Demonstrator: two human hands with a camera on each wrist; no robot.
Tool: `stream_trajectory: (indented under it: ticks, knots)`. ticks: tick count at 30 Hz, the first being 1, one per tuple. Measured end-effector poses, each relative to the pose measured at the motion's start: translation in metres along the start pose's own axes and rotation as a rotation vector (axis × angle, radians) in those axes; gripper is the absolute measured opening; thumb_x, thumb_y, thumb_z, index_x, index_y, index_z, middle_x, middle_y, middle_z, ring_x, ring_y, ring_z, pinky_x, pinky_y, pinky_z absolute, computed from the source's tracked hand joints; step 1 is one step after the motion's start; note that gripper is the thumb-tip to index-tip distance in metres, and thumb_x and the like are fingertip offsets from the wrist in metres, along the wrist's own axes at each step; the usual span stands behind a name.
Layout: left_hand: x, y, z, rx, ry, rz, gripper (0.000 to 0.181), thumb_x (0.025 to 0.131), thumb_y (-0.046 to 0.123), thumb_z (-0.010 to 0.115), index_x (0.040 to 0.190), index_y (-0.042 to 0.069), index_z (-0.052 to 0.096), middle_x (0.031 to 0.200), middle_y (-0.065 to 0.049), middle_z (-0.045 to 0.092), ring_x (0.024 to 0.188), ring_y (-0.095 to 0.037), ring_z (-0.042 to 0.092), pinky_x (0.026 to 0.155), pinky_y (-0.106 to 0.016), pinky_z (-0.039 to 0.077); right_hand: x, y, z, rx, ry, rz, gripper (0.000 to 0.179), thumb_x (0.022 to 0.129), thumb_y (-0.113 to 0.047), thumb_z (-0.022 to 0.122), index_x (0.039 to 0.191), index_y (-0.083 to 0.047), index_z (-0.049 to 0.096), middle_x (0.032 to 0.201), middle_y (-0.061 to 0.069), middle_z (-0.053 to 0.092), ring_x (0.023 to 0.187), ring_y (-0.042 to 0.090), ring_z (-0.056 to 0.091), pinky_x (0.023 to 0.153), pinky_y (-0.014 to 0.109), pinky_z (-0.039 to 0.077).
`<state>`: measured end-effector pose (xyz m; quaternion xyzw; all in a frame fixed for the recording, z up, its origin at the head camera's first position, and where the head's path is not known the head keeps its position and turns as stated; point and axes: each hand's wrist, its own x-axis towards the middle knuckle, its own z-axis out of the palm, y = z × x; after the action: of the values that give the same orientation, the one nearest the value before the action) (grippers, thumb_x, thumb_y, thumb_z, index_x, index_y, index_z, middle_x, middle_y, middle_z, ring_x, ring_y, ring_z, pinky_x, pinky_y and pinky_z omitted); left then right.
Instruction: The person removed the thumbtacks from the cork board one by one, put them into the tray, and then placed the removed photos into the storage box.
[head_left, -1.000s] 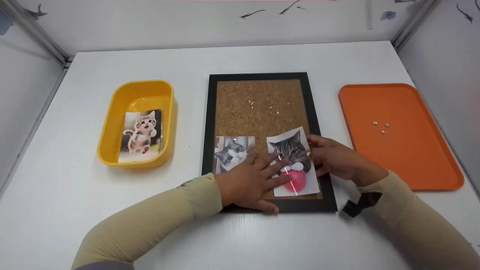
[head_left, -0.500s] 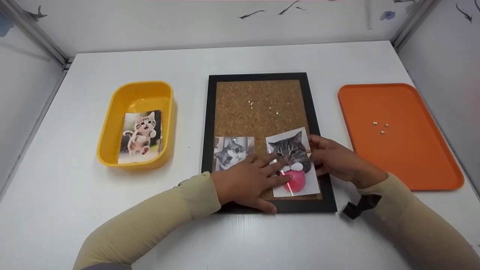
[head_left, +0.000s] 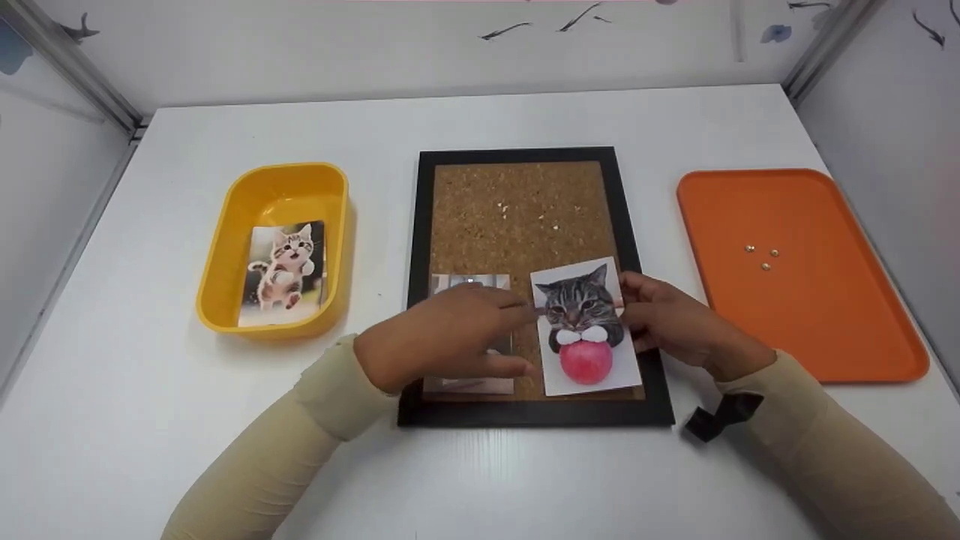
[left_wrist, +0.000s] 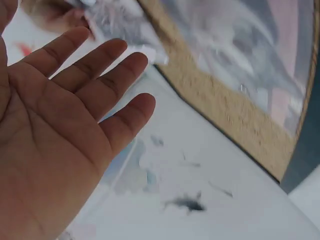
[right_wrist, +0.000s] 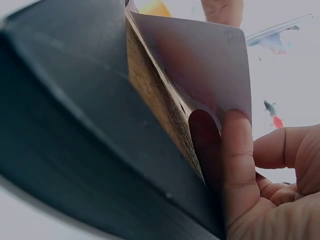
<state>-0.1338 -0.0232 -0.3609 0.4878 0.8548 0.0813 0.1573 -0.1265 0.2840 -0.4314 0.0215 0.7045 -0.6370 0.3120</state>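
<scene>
Tabby photo point(head_left: 585, 326), pinched in the right hand point(head_left: 675, 322), slants over grainy cork point(head_left: 480, 180); the outstretched left hand point(head_left: 439, 330) partly hides a second card point(head_left: 469, 387). Rounded yellow tub point(head_left: 289, 187) and orange tray point(head_left: 810, 322) flank them.

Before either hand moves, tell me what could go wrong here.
The pink-ball photo sits slanted on the cork board, its right edge lifted in the right hand, so it may end up crooked. The left hand is over the left photo and might nudge it. Small metal pieces lie on the orange tray; a bump could scatter them.
</scene>
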Motion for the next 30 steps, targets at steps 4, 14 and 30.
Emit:
stream_trajectory:
  ticks: [4, 14, 30]
  knots:
    - [-0.033, -0.013, -0.012, -0.085, 0.120, -0.063, 0.043, 0.096, 0.049, 0.061, 0.115, 0.012, 0.070, 0.107, 0.000, 0.066, 0.091, -0.015, 0.061, 0.084, -0.033, 0.052, 0.000, 0.000, 0.001, -0.004, 0.007, 0.001, 0.040, 0.092, 0.002, 0.044, 0.130, -0.007, 0.042, 0.112, 0.013, 0.053, 0.079, 0.019, 0.056, 0.057, 0.027, 0.052]
    - [-0.118, -0.062, -0.019, -0.072, 0.440, -0.329, 0.041, 0.095, 0.046, 0.064, 0.113, 0.009, 0.066, 0.109, -0.004, 0.064, 0.097, -0.022, 0.060, 0.086, -0.042, 0.053, 0.000, -0.001, 0.001, -0.026, 0.010, 0.001, 0.047, 0.091, 0.002, 0.046, 0.137, -0.007, 0.041, 0.117, 0.013, 0.054, 0.084, 0.020, 0.058, 0.062, 0.029, 0.054]
    - [-0.209, -0.132, 0.002, -0.139, 0.653, -0.764, 0.056, 0.096, 0.036, 0.066, 0.134, -0.003, 0.055, 0.145, -0.022, 0.043, 0.133, -0.044, 0.037, 0.109, -0.061, 0.031, -0.002, -0.002, 0.002, -0.025, 0.015, -0.001, 0.042, 0.092, 0.001, 0.046, 0.133, -0.004, 0.040, 0.112, 0.012, 0.052, 0.082, 0.019, 0.058, 0.062, 0.028, 0.053]
